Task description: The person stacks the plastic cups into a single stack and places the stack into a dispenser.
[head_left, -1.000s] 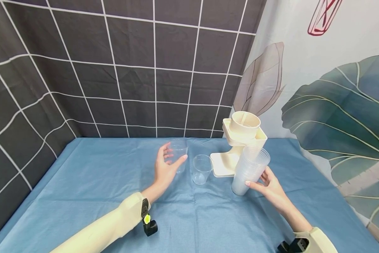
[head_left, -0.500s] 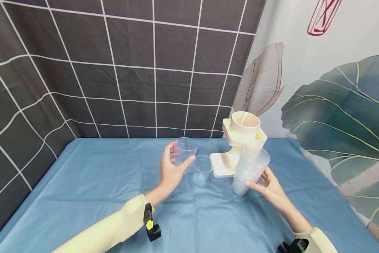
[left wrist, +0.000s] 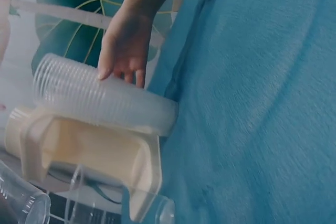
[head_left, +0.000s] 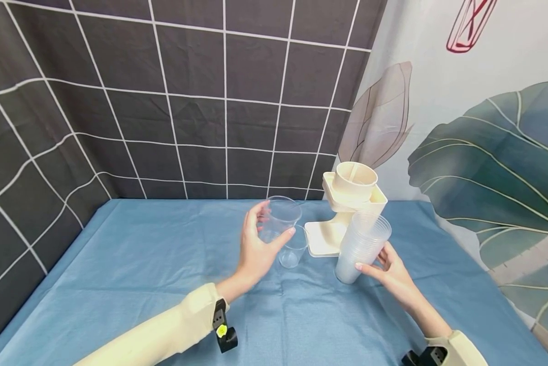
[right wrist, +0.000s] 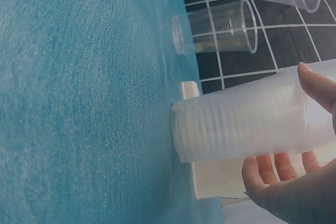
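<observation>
My left hand point(head_left: 258, 252) grips a clear plastic cup point(head_left: 285, 212), thumb on the near side and fingers round the far side. That cup is raised above the cloth, close to a second clear cup point(head_left: 289, 256) that stands upright; in the head view it overlaps the standing cup's top. My right hand point(head_left: 394, 277) holds a tall stack of nested plastic cups point(head_left: 357, 251) between thumb and fingers. The stack leans to the right with its base on the cloth. The right wrist view shows the fingers curled round the stack point(right wrist: 241, 116).
Behind the stack stands a cream plastic stand point(head_left: 324, 236) with a round holder point(head_left: 355, 179) on top. A blue cloth point(head_left: 164, 264) covers the table. A dark gridded curtain point(head_left: 191, 122) hangs at the back, a leaf-patterned one point(head_left: 479, 152) at the right.
My left hand has moved to the right and slightly nearer with its cup, which now overlaps the standing cup in the head view. The right hand and the stack stay still.
</observation>
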Demonstrator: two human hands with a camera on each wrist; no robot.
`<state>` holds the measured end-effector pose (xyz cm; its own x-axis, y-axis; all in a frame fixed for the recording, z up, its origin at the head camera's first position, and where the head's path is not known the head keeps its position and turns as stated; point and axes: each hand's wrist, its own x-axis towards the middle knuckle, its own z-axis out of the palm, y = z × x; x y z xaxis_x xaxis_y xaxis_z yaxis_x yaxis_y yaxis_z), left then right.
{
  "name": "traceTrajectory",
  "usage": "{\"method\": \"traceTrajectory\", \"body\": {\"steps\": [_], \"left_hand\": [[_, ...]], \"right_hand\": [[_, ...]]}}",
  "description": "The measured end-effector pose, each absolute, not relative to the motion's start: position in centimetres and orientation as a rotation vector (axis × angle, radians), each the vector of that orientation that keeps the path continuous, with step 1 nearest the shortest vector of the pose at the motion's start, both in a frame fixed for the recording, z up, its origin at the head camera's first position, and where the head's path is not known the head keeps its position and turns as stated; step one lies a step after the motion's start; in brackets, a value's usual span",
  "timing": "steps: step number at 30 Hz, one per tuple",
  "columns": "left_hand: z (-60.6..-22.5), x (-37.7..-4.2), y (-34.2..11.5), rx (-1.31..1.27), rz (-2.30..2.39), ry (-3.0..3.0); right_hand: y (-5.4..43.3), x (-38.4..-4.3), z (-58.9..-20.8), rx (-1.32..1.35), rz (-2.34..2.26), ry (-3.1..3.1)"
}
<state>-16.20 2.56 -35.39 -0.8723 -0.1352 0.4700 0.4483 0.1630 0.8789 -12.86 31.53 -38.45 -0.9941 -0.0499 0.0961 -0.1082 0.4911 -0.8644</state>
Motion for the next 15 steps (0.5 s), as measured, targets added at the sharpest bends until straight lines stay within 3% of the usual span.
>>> {"method": "traceTrajectory", "body": {"steps": [15], "left_hand": [[-34.0,-15.2,4.0,-0.389,-1.778,-2.021]], "right_hand": [[31.6,-12.9,-38.6,0.137,1.566,-2.655]]}}
